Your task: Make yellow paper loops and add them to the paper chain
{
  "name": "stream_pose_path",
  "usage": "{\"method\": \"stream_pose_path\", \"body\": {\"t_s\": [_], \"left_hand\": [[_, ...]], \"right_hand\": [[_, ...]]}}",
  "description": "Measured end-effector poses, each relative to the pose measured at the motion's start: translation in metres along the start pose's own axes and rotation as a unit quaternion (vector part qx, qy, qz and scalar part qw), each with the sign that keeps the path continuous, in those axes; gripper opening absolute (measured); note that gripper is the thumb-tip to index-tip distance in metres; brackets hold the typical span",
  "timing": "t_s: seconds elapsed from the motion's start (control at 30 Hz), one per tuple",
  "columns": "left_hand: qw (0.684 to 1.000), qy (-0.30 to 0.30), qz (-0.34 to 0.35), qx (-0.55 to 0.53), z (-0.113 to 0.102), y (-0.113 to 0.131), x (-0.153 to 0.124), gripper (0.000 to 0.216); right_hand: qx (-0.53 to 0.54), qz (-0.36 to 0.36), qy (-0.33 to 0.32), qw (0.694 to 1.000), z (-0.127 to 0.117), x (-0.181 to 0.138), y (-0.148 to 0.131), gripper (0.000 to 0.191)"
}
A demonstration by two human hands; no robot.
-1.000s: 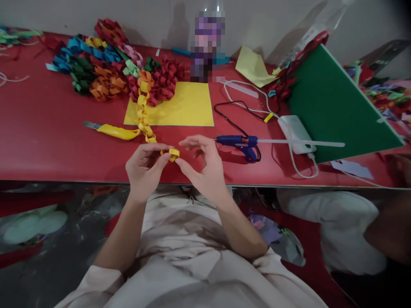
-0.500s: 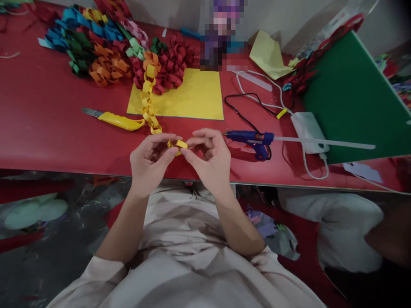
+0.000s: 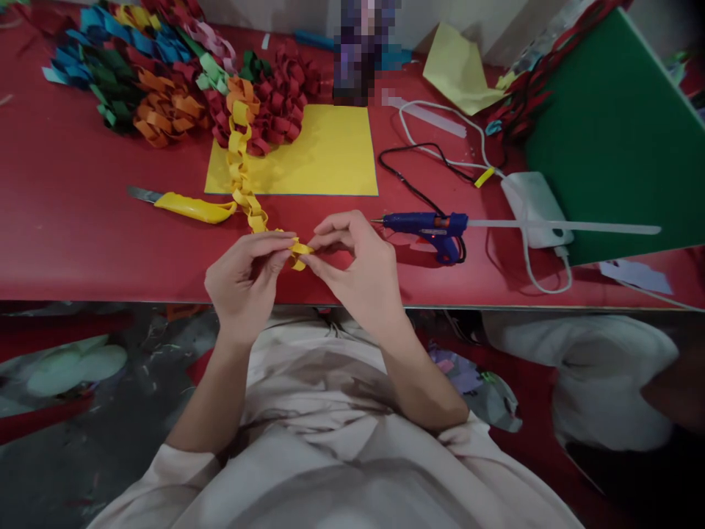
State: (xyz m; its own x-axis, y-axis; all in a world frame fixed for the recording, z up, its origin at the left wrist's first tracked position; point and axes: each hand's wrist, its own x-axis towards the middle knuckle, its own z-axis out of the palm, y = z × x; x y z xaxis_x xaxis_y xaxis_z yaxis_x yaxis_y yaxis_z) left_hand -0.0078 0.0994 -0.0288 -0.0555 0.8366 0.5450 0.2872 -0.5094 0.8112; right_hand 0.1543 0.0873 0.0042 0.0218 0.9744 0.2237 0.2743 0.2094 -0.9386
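Observation:
Both my hands meet over the front edge of the red table (image 3: 82,220). My left hand (image 3: 245,275) and my right hand (image 3: 358,268) pinch the last yellow paper link (image 3: 299,252) of a yellow paper chain (image 3: 241,173). That chain runs back across the table to a heap of coloured paper chains (image 3: 165,81). A yellow paper sheet (image 3: 324,154) lies just behind my hands. A blue glue gun (image 3: 435,228) with a clear glue stick lies right of my right hand.
A yellow utility knife (image 3: 184,207) lies left of the chain. A white power adapter (image 3: 534,209) with cables and a tilted green board (image 3: 611,139) sit at the right. Another person's white-clad leg (image 3: 578,367) is at the lower right.
My right fingers have closed in on the yellow link, which both hands now pinch. The view has shifted slightly forward and down.

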Motion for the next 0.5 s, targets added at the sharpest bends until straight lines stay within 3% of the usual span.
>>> {"method": "stream_pose_path", "body": {"t_s": [0.3,0.5], "left_hand": [[0.989,-0.023,0.100,0.108,-0.0056,-0.0003,0.0010,0.018],[0.984,-0.040,0.138,0.108,-0.0073,-0.0019,0.0019,0.027]], "right_hand": [[-0.011,-0.012,-0.013,1.000,-0.0024,0.0006,0.0003,0.022],[-0.010,-0.008,-0.021,1.000,-0.0037,0.0003,0.0010,0.023]]}}
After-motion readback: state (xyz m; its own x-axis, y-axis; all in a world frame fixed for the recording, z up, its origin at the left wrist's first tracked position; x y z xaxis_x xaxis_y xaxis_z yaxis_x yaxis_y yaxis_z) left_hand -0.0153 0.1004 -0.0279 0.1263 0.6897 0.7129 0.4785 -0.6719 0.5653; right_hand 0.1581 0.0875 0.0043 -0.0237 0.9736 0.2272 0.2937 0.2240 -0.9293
